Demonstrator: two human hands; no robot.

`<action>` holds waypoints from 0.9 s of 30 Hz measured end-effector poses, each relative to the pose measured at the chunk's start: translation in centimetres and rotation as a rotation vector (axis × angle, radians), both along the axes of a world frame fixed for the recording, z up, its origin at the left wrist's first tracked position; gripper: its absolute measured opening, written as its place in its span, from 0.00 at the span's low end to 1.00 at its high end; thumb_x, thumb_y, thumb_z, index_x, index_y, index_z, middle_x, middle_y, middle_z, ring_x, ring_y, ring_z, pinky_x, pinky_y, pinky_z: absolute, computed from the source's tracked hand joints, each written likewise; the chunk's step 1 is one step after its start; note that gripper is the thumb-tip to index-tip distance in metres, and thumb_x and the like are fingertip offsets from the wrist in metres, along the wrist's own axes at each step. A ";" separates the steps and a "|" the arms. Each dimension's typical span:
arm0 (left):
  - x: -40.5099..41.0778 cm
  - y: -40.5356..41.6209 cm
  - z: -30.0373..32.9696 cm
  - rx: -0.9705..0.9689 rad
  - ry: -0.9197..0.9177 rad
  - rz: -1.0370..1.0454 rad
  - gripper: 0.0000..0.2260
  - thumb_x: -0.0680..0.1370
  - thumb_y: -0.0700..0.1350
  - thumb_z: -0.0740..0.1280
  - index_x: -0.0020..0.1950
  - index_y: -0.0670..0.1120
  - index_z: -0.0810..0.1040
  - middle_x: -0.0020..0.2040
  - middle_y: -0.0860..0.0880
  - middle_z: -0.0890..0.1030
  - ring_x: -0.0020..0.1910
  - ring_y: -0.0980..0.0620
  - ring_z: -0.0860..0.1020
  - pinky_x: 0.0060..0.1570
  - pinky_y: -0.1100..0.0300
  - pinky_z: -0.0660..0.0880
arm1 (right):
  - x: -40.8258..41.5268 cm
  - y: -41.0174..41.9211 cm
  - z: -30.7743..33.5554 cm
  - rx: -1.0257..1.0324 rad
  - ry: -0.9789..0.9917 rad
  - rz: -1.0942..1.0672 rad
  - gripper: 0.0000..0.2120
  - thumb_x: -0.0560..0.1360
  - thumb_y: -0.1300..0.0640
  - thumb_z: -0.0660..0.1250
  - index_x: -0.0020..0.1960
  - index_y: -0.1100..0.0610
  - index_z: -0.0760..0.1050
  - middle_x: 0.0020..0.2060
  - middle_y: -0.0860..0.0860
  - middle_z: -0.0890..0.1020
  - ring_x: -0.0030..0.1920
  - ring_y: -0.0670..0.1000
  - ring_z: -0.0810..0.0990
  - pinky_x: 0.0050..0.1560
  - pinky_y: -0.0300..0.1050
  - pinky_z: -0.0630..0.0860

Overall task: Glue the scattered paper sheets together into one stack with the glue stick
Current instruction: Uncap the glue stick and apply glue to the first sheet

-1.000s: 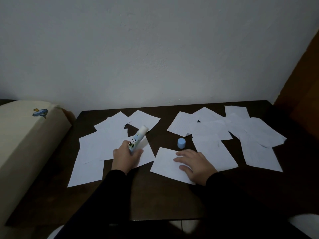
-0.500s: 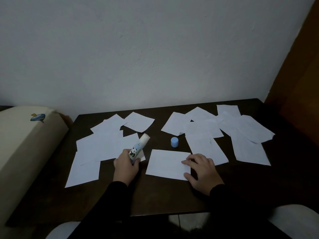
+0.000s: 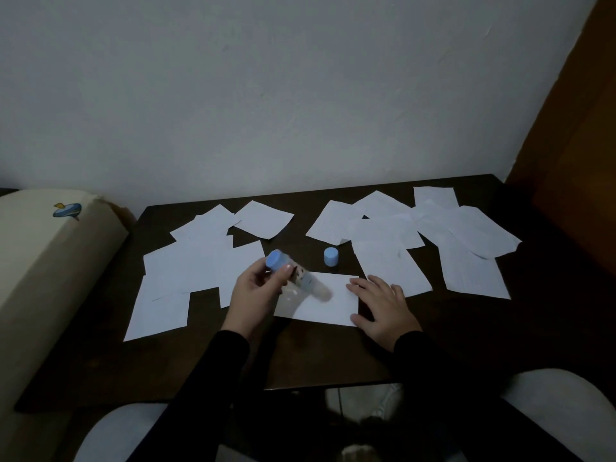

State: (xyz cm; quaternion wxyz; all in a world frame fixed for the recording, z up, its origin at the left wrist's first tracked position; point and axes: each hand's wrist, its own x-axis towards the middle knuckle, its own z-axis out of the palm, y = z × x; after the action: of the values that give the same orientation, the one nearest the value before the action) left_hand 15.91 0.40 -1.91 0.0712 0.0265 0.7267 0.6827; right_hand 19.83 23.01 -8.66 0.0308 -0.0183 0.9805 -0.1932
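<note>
Flipped over now, the glue stick (image 3: 293,278) tips onto the paper sheet (image 3: 328,303); I see left hand (image 3: 255,293) grasping it, right hand (image 3: 383,308) flat, pinning the sheet's edge.

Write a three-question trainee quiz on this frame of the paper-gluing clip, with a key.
1. True or false: the blue cap is fitted on the glue stick.
2. Which hand holds the glue stick? A) left hand B) right hand C) neither
3. Fill in: the right hand rests flat on the right edge of the ____ lying in front of the person.

Key: 1. False; it stands alone on the table. 2. A. 3. Paper sheet.
</note>
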 end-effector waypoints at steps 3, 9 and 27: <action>0.5 0.9 0.0 -0.002 -0.070 -0.076 0.13 0.82 0.54 0.57 0.56 0.50 0.77 0.51 0.49 0.84 0.45 0.52 0.78 0.44 0.60 0.76 | -0.2 0.0 0.1 0.017 -0.030 0.011 0.28 0.77 0.45 0.61 0.75 0.45 0.58 0.77 0.43 0.53 0.76 0.48 0.46 0.74 0.57 0.41; 1.4 2.7 -1.5 0.041 -0.262 -0.131 0.12 0.80 0.52 0.63 0.61 0.52 0.67 0.51 0.48 0.84 0.41 0.54 0.77 0.49 0.57 0.75 | -0.4 0.2 -0.1 0.035 -0.070 0.032 0.29 0.77 0.44 0.61 0.76 0.45 0.56 0.77 0.43 0.50 0.77 0.48 0.43 0.74 0.58 0.38; 2.7 5.5 -1.6 -0.687 0.248 -0.401 0.22 0.79 0.45 0.66 0.71 0.51 0.63 0.67 0.53 0.74 0.62 0.57 0.72 0.54 0.70 0.64 | -0.5 0.1 -0.2 0.028 -0.044 0.030 0.29 0.77 0.41 0.60 0.75 0.46 0.59 0.77 0.43 0.52 0.77 0.48 0.45 0.74 0.60 0.42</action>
State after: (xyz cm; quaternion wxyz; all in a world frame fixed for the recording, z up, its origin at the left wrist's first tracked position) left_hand 18.57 5.92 -3.51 0.1194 0.2243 0.8958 0.3647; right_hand 19.38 23.09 -8.81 0.0553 -0.0284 0.9818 -0.1795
